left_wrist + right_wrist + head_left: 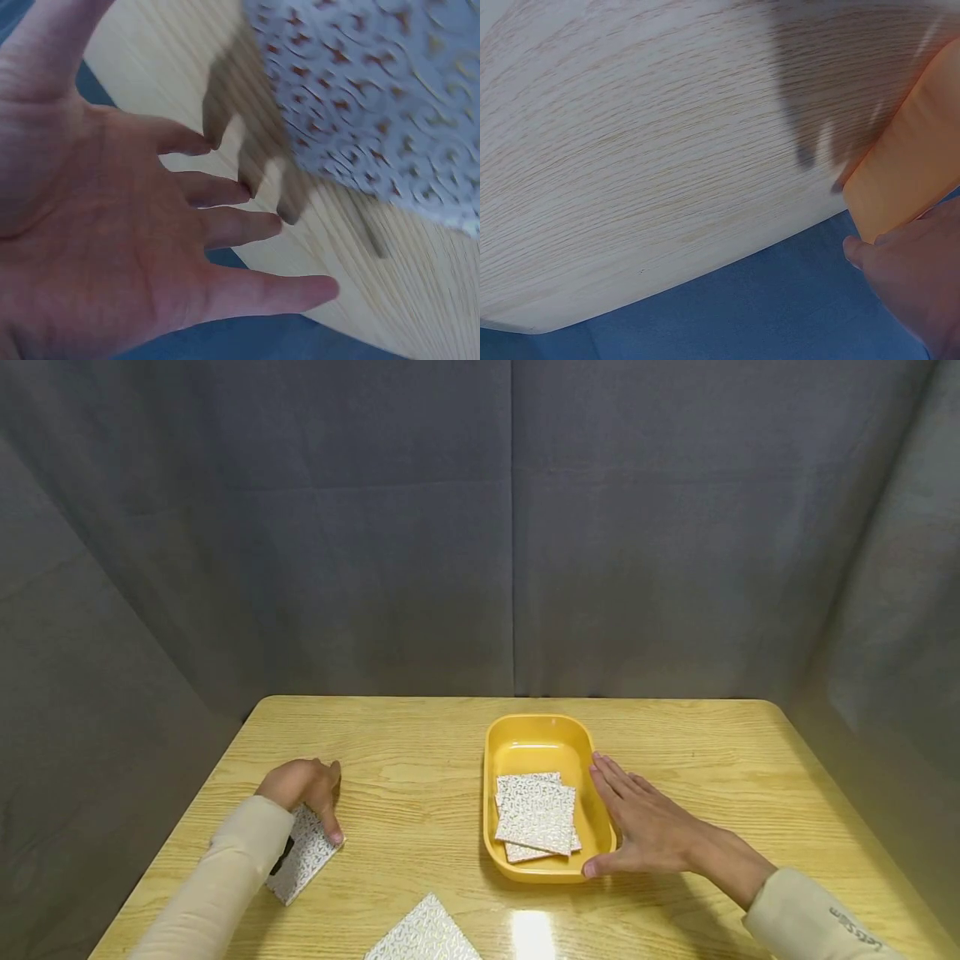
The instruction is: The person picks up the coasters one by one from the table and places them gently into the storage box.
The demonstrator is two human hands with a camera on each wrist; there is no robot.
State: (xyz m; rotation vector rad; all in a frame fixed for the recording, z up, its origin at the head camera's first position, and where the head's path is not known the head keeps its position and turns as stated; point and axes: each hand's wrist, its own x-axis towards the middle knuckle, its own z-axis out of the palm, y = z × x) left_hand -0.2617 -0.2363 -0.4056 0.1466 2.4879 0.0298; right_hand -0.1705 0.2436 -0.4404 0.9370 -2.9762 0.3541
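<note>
Picking up a tile (306,860) looks like the step in hand: it lies flat under the left hand (307,787), whose fingers are spread, angled down over the surface (405,793), the thumb over one corner; contact there is unclear. Next, that hand would need to lower and close on the tile's edges. The right hand (648,833) is spread too, fingertips at the side of the tray (528,758) and thumb by its near corner, seemingly steadying it. Inside, left of that hand, lie overlapping tiles (536,814); another tile (425,935) lies between the forearms.
</note>
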